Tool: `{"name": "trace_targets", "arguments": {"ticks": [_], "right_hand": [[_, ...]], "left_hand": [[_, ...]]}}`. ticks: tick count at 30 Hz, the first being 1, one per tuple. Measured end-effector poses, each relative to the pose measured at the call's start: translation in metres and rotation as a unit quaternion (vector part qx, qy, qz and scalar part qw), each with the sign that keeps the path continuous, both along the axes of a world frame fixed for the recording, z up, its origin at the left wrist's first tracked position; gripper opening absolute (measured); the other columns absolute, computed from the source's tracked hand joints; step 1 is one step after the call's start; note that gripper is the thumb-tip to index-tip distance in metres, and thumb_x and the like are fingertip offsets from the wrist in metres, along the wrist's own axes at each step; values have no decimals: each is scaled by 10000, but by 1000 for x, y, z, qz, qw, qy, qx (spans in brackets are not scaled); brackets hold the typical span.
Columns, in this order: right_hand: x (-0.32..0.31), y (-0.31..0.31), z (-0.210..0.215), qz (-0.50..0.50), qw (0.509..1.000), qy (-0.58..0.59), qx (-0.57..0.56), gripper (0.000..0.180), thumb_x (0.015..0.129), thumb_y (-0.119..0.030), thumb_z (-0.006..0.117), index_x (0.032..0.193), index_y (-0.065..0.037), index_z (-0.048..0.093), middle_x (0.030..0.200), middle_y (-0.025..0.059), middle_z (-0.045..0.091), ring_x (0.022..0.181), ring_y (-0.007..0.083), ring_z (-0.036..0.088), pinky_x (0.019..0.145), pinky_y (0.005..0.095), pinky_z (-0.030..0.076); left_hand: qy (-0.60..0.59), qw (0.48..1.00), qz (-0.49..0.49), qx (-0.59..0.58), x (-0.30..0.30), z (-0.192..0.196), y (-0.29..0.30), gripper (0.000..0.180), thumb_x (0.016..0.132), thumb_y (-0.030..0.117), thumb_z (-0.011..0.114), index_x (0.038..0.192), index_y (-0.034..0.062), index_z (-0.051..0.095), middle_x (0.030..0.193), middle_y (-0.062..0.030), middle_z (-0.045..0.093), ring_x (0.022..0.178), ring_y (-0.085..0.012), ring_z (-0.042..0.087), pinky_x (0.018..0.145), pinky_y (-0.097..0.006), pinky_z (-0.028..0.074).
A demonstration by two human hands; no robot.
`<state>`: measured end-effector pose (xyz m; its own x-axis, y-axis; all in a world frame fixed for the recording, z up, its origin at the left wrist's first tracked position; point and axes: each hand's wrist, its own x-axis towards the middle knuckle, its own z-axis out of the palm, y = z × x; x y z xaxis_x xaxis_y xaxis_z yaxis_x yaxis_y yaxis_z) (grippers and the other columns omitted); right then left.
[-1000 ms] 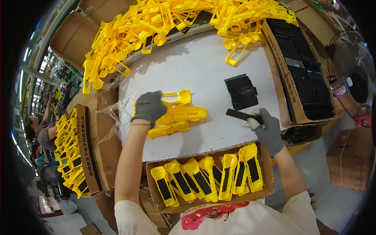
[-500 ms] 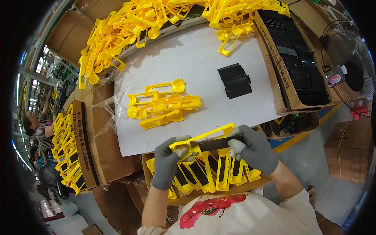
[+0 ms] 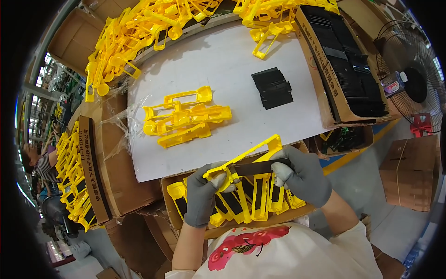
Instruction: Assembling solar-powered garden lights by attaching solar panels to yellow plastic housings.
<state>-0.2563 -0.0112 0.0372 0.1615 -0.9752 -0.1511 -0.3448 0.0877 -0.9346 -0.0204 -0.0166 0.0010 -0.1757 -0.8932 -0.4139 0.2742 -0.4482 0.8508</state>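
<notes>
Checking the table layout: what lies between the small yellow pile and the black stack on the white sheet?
Nothing: the head view shows bare white sheet between the small yellow pile and black stack.

Frame pile (image 3: 186,120) left on table (image 3: 223,65), strip stack (image 3: 272,87) right

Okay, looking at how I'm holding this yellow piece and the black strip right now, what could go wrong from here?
1. The yellow frame is pinched only at its ends by the left hand and right hand, above the box of finished pieces; a slip could drop it among them.
2. The black strip lies along the frame; if misaligned, it may seat crooked.
3. The loose yellow frames sit near the white tabletop's left edge and could be knocked off.
</notes>
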Motion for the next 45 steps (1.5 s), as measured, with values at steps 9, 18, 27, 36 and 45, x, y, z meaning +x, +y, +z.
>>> {"name": "trace_targets", "arguments": {"ticks": [9,18,27,36,45], "right_hand": [[8,4,-18,1,993,95,-74,135,865,-155,646,929,-42,607,718,153,650,619,312,646,537,357,496],[8,12,-38,-29,962,222,-157,313,851,-366,672,923,-79,570,647,105,634,558,265,638,490,348,470],[-2,41,-48,89,991,95,-7,275,777,-304,746,966,-123,665,743,70,659,634,247,641,576,329,495],[30,54,-68,114,987,95,-67,237,761,-211,767,883,-54,638,755,80,677,636,214,669,574,286,516],[11,10,-40,26,993,-1,116,511,678,-94,751,1155,-11,587,887,34,650,606,28,524,594,179,446]], "left_hand": [[25,998,-58,30,-2,6,4,316,880,46,576,1173,-71,583,1004,-173,660,864,-262,692,714,-302,595],[-35,997,-52,55,-20,11,10,313,871,14,606,1169,-80,583,991,-172,661,834,-244,696,702,-282,578],[-86,986,-142,10,16,1,45,249,839,-34,660,1082,-82,640,879,-132,694,740,-156,673,665,-256,561],[-133,985,-66,92,33,27,67,214,841,-28,657,1049,-76,650,882,-133,690,726,-154,671,642,-243,557],[-387,822,-395,139,127,34,-29,204,795,69,685,986,14,640,708,-81,642,591,-105,619,507,-236,489]]}}
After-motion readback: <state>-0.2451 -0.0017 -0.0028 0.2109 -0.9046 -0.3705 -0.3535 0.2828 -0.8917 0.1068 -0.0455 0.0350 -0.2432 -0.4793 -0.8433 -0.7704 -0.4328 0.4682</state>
